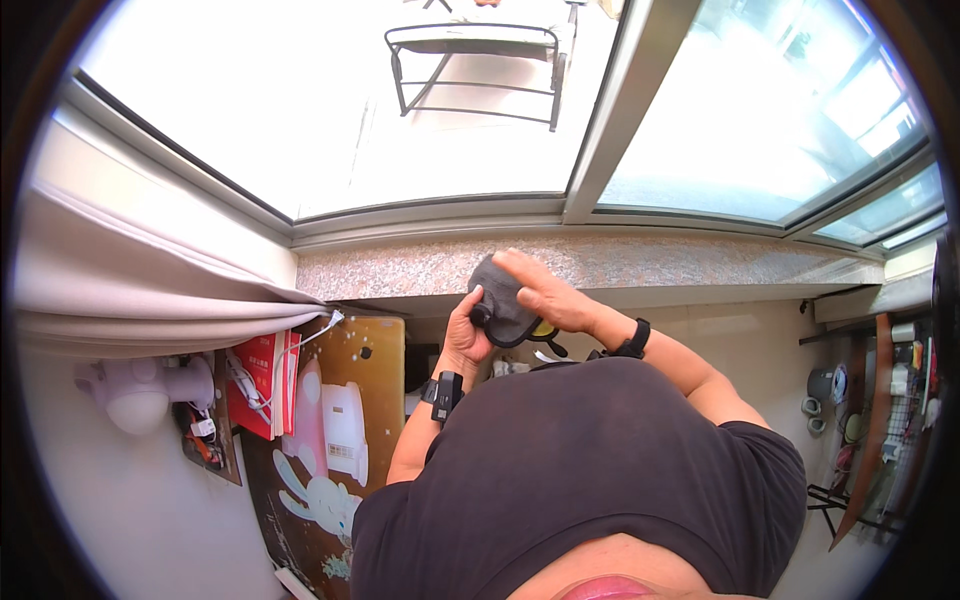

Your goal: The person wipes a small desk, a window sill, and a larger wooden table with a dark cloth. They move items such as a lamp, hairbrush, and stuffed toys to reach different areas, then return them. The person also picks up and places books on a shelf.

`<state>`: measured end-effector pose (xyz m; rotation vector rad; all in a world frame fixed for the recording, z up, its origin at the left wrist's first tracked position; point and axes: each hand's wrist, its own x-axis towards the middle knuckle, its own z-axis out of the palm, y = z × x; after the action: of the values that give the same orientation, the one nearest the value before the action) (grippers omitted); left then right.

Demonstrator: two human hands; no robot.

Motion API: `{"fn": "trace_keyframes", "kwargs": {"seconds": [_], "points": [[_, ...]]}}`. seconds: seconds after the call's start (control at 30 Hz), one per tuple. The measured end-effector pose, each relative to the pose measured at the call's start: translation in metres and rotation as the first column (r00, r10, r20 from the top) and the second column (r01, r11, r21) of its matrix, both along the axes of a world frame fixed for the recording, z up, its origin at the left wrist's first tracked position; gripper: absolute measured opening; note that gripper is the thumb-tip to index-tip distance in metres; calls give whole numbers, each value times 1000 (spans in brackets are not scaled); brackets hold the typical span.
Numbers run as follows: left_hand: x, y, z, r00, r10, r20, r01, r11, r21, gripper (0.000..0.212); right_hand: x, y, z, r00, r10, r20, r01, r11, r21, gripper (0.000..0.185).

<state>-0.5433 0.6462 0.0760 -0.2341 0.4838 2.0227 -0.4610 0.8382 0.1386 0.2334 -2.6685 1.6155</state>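
A dark grey fabric item with black edging (504, 304), perhaps a slipper or pouch, is held in front of my chest near the stone window sill (675, 262). My left hand (466, 330) grips its left side, the thumb lying on the front near a round black part. Against its upper right rests my right hand (551, 292), flat, with the fingers extended over the grey fabric. A yellow patch (544, 328) and a black tab show at the lower right of the item. Black bands are on both wrists.
A printed brown table (382, 450) stands at left, with red books (259, 382), a white cable and a purple-white device (142, 394) near it. A beige curtain (150, 292) hangs beside the window frame (450, 217). Shelves with mixed items (874, 420) stand at right.
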Motion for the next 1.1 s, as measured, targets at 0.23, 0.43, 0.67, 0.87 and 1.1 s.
{"fn": "trace_keyframes", "kwargs": {"seconds": [0.23,0.43,0.67,0.87,1.1], "points": [[-68,-92,17,688,417,-594,-581,807,-106,36,14,29,-17,954,-237,184,285,906,-313,59],[-133,-106,-29,37,-718,-695,-902,275,-333,54,32,23,-43,915,-231,331,320,916,-243,65],[-150,-92,-112,129,-621,-773,-897,259,-358,51,28,16,-50,860,-283,424,403,887,-226,54],[-152,-59,-129,287,-912,-293,-821,-77,-566,86,17,12,-65,805,-286,519,393,914,-105,51],[-221,-123,-134,495,-837,-232,-791,-324,-520,94,-3,5,-70,767,-267,583,384,920,-84,47]]}}
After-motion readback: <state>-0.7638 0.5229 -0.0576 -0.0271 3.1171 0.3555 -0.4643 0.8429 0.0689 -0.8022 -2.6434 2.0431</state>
